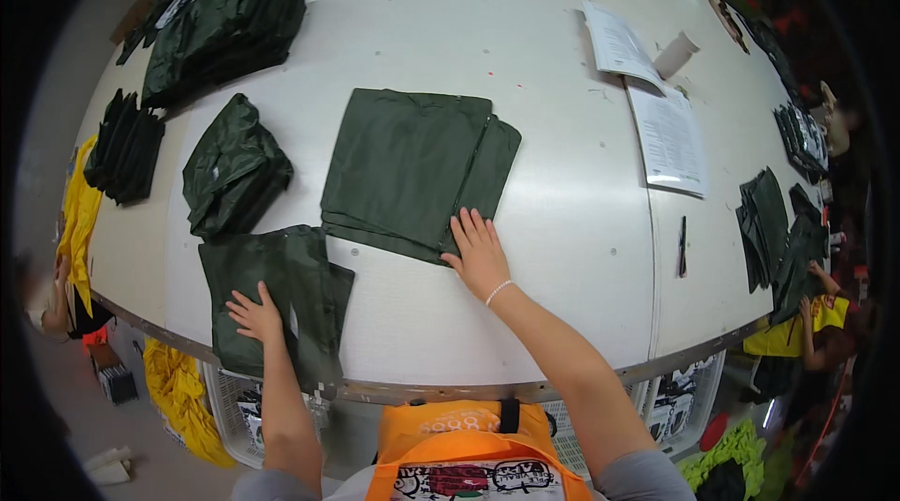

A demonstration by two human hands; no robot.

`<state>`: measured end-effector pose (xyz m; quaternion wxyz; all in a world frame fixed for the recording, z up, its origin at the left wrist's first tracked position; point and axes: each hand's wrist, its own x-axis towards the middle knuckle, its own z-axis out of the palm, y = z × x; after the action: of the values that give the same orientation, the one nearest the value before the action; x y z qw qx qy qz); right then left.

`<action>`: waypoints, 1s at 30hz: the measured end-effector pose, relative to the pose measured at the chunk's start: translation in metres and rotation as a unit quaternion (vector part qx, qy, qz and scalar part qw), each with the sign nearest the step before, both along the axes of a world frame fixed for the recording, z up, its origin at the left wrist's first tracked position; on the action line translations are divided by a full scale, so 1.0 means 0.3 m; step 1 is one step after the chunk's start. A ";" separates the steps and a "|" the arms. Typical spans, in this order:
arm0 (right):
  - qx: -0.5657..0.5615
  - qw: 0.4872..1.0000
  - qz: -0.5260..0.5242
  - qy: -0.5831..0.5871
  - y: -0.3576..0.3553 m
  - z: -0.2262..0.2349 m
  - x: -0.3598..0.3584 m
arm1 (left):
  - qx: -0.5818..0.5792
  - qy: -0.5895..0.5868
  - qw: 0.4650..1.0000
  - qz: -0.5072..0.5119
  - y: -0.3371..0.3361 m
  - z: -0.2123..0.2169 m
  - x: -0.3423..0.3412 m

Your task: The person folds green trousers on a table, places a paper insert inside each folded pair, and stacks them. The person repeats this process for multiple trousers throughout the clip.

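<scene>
A dark green folded garment (pixel 403 164) lies flat in the middle of the white table, its folded edges slightly offset on the right. My right hand (pixel 480 253) rests on its lower right corner with the fingers stretched out. Nearer the table's front edge, on the left, is another dark green folded garment (pixel 253 267), its lower part hanging by the edge. My left hand (pixel 255 315) lies on it, fingers spread. Just behind that garment sits a crumpled, bundled dark green garment (pixel 234 168), touched by neither hand.
Stacked dark green garments (pixel 230 28) fill the far left, with a smaller dark pile (pixel 125 147) beside them. Printed sheets (pixel 667 135), a white bottle (pixel 677 54) and a black pen (pixel 682 248) lie to the right. Co-workers' hands show at both sides. White baskets (pixel 225 407) stand below the table.
</scene>
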<state>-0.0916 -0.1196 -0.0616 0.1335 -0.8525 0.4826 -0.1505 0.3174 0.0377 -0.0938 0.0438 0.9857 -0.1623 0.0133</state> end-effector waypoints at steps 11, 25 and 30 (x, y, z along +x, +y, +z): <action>0.095 0.995 -0.006 0.032 0.497 0.144 -0.332 | -0.158 0.229 0.725 -0.631 -0.257 0.225 -1.103; -0.054 0.959 -0.265 0.081 -0.295 0.040 -0.935 | -0.033 0.159 0.697 -0.699 -0.124 0.172 -1.187; -0.087 0.909 -0.363 0.184 -0.527 0.053 -0.992 | -0.017 0.161 0.705 -0.690 -0.125 0.169 -1.184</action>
<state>-0.3893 -0.2776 -0.0458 -0.0968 -0.6389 0.7599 -0.0705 -0.0378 0.0002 -0.0430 0.0834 0.5846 -0.7875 -0.1766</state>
